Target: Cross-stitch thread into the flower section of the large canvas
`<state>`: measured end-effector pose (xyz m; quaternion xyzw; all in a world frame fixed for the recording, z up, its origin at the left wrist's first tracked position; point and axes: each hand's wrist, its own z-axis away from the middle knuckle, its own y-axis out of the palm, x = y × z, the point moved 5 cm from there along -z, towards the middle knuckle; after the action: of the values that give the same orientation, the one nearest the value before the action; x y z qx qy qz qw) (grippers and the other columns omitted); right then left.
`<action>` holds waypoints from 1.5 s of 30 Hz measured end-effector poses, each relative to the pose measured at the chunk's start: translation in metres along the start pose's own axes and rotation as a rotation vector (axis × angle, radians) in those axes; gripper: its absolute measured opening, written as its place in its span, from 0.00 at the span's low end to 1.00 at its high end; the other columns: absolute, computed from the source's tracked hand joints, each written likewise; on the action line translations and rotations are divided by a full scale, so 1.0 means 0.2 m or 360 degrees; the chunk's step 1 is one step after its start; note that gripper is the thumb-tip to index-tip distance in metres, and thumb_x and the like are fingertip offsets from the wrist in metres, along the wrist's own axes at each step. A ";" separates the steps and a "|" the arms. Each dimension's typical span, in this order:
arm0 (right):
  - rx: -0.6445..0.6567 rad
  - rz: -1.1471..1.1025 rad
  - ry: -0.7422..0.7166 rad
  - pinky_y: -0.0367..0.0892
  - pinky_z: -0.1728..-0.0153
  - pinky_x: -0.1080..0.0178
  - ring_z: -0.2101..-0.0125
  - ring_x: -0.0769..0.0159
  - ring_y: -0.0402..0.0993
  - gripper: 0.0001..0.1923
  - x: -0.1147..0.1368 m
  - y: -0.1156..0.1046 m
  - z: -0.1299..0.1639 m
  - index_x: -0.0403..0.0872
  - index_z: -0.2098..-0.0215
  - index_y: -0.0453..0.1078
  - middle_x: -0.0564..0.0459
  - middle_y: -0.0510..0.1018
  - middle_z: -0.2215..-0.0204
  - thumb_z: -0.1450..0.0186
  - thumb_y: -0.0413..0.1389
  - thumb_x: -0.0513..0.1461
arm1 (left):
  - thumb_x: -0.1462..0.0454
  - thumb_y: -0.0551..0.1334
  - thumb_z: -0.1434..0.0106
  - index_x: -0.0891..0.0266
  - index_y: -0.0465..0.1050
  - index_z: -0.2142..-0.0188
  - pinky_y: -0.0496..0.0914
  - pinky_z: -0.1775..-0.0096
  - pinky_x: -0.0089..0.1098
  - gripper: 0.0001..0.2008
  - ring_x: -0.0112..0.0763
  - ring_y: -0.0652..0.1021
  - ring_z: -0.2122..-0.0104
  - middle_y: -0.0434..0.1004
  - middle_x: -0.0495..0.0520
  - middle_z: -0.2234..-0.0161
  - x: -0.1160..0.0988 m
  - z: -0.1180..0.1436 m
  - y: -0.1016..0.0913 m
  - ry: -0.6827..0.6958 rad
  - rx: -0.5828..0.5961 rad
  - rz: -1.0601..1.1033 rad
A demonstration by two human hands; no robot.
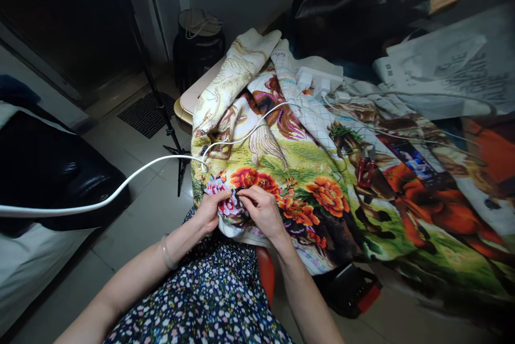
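- We are holding the embroidered cloth over our lap, its near white edge lying just in front of the red seat.
- Our left hand is gripping that cloth near its lower left corner, thumb on top and fingers folded underneath.
- Our right hand is resting just beside it, over the flowers, thumb and forefinger close; the tips are too small for us to tell whether they are closing on something fine.
- On the left, we are seeing tiled floor stretching between the cloth's edge and the black cushion, giving our left elbow some room, with a white cable crossing above it.
- Beyond, the table is showing its rounded corner from under the cloth, near the tripod.
- To our right, red-handled scissors and a lit phone are lying on the patterned fabric, well apart from our fingers.
- Farther back, a white power strip is sitting on the fabric.
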<state>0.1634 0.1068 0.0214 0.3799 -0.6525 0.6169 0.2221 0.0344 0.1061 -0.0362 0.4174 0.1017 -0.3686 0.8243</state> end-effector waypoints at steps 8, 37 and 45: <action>-0.0059 -0.0213 -0.0059 0.66 0.70 0.66 0.71 0.66 0.72 0.09 -0.03 0.01 -0.02 0.47 0.66 0.77 0.51 0.74 0.72 0.36 0.54 0.34 | 0.73 0.71 0.59 0.70 0.77 0.68 0.74 0.56 0.38 0.15 0.33 0.79 0.74 0.81 0.55 0.74 0.00 0.00 0.00 -0.0040 -0.0025 0.0008; -0.0359 -0.1307 0.0170 0.55 0.87 0.69 0.88 0.72 0.55 0.15 0.18 -0.22 0.00 0.53 0.67 0.53 0.64 0.62 0.84 0.34 0.50 0.52 | 0.70 0.72 0.56 0.70 0.76 0.62 0.73 0.54 0.40 0.19 0.38 0.81 0.68 0.82 0.59 0.68 0.01 0.00 -0.01 -0.0136 0.0134 0.0066; 0.0066 -0.1265 0.0373 0.48 0.87 0.71 0.89 0.74 0.50 0.17 0.13 -0.16 0.09 0.50 0.68 0.57 0.64 0.60 0.89 0.36 0.52 0.53 | 0.70 0.73 0.57 0.70 0.76 0.62 0.72 0.52 0.41 0.20 0.40 0.81 0.66 0.82 0.59 0.70 0.01 0.00 0.00 -0.0136 0.0094 0.0053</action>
<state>0.1742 0.0850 0.0593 0.5339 -0.4127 0.5352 0.5082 0.0353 0.1045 -0.0375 0.4270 0.0486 -0.3750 0.8214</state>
